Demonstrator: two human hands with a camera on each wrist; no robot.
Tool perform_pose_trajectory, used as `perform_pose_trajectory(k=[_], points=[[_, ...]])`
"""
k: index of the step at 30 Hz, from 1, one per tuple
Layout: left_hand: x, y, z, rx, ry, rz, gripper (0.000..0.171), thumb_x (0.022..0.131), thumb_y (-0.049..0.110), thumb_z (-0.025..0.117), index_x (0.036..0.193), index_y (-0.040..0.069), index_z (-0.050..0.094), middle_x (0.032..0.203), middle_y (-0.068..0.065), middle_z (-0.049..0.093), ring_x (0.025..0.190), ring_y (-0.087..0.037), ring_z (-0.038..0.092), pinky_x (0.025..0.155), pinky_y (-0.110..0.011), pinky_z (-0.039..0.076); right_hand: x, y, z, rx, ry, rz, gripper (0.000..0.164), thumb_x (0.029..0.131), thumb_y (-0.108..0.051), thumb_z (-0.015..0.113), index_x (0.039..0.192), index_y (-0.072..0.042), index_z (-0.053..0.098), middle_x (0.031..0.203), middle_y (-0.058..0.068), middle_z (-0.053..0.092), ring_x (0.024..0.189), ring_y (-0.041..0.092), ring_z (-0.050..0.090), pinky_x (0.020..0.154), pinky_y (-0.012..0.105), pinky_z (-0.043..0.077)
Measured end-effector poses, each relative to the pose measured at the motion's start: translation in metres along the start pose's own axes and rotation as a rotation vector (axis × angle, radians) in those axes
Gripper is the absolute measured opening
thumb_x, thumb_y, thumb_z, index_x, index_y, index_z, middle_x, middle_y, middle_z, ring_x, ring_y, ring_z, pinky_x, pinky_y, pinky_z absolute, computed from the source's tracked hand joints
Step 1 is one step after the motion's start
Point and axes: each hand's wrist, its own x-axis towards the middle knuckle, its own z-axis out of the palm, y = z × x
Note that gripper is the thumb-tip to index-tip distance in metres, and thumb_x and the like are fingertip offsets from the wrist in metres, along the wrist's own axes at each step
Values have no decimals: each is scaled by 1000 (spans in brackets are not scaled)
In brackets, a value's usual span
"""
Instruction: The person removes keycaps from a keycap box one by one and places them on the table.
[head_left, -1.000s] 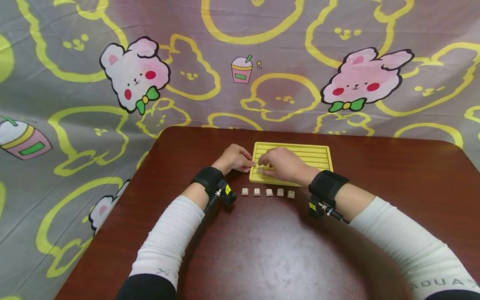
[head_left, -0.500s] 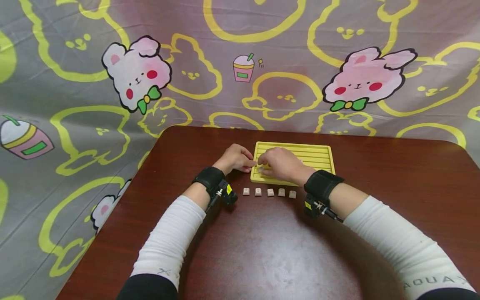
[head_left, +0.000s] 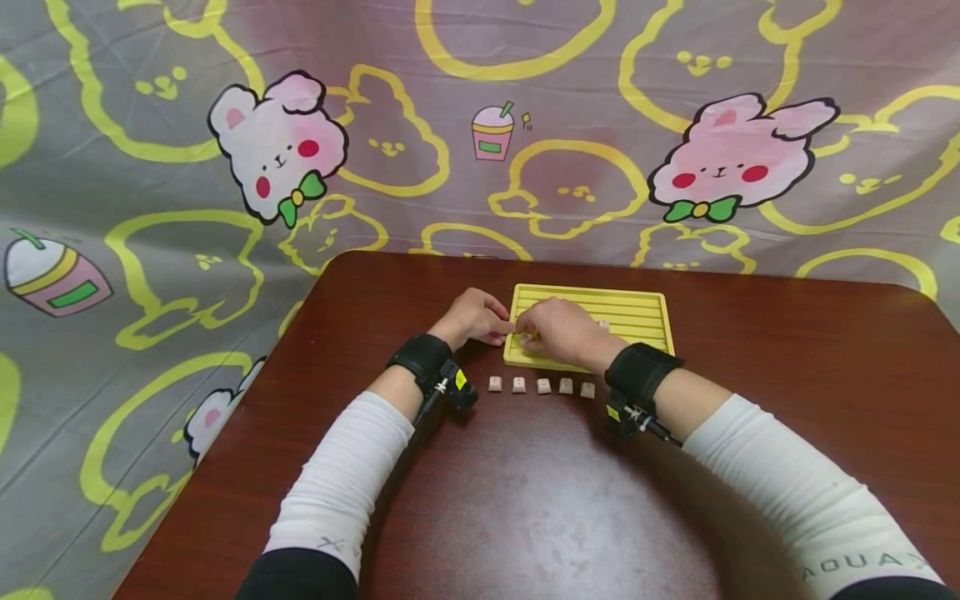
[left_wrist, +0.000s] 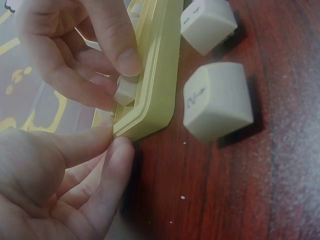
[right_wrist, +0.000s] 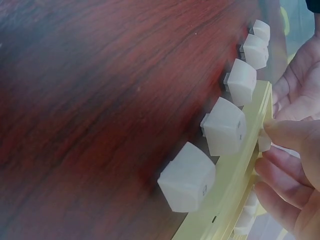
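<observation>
My left hand (head_left: pixel 477 317) grips the near left corner of a shallow yellow ridged tray (head_left: pixel 654 312); the left wrist view has thumb and finger meeting on that corner. Over the tray's left part, my right hand (head_left: pixel 561 329) pinches a white keycap (left_wrist: pixel 126 90) between thumb and fingers, low inside the rim. More white keycaps (right_wrist: pixel 245 222) sit in the tray beside the right fingers, partly hidden by them. Several loose keycaps (head_left: pixel 543 386) stand in a row on the table before the tray, with dark marks on some.
The dark red-brown wooden table (head_left: pixel 570 483) extends around the tray on every side. A grey cloth (head_left: pixel 420 108) with cartoon prints hangs behind and to the left. Black straps with small cameras (head_left: pixel 456 385) are worn on both wrists.
The right hand has shifted slightly over the tray and still pinches the keycap. The left hand keeps its hold on the corner. The whole head view has drifted a little.
</observation>
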Motion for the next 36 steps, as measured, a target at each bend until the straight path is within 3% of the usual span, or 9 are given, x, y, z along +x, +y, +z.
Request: perform_pose_trajectory(k=[7,36], points=[[0,0,0,1,0,-1,24,87,4,74,108,-5,67,89,-10,64,59,-10,65,63,-25,63,1,0,2,-8,-3,3,19,89,-13,72,107,-13,76,105,3,76,96,20,71,84,38,61],[-1,2,0,-28,-2,-26,25,86,4,75,108,-5,66,80,-8,65,61,-12,65,63,-25,63,-1,-4,2,-46,25,17,11,89,-12,73,99,-12,77,100,2,76,92,19,70,81,37,61]])
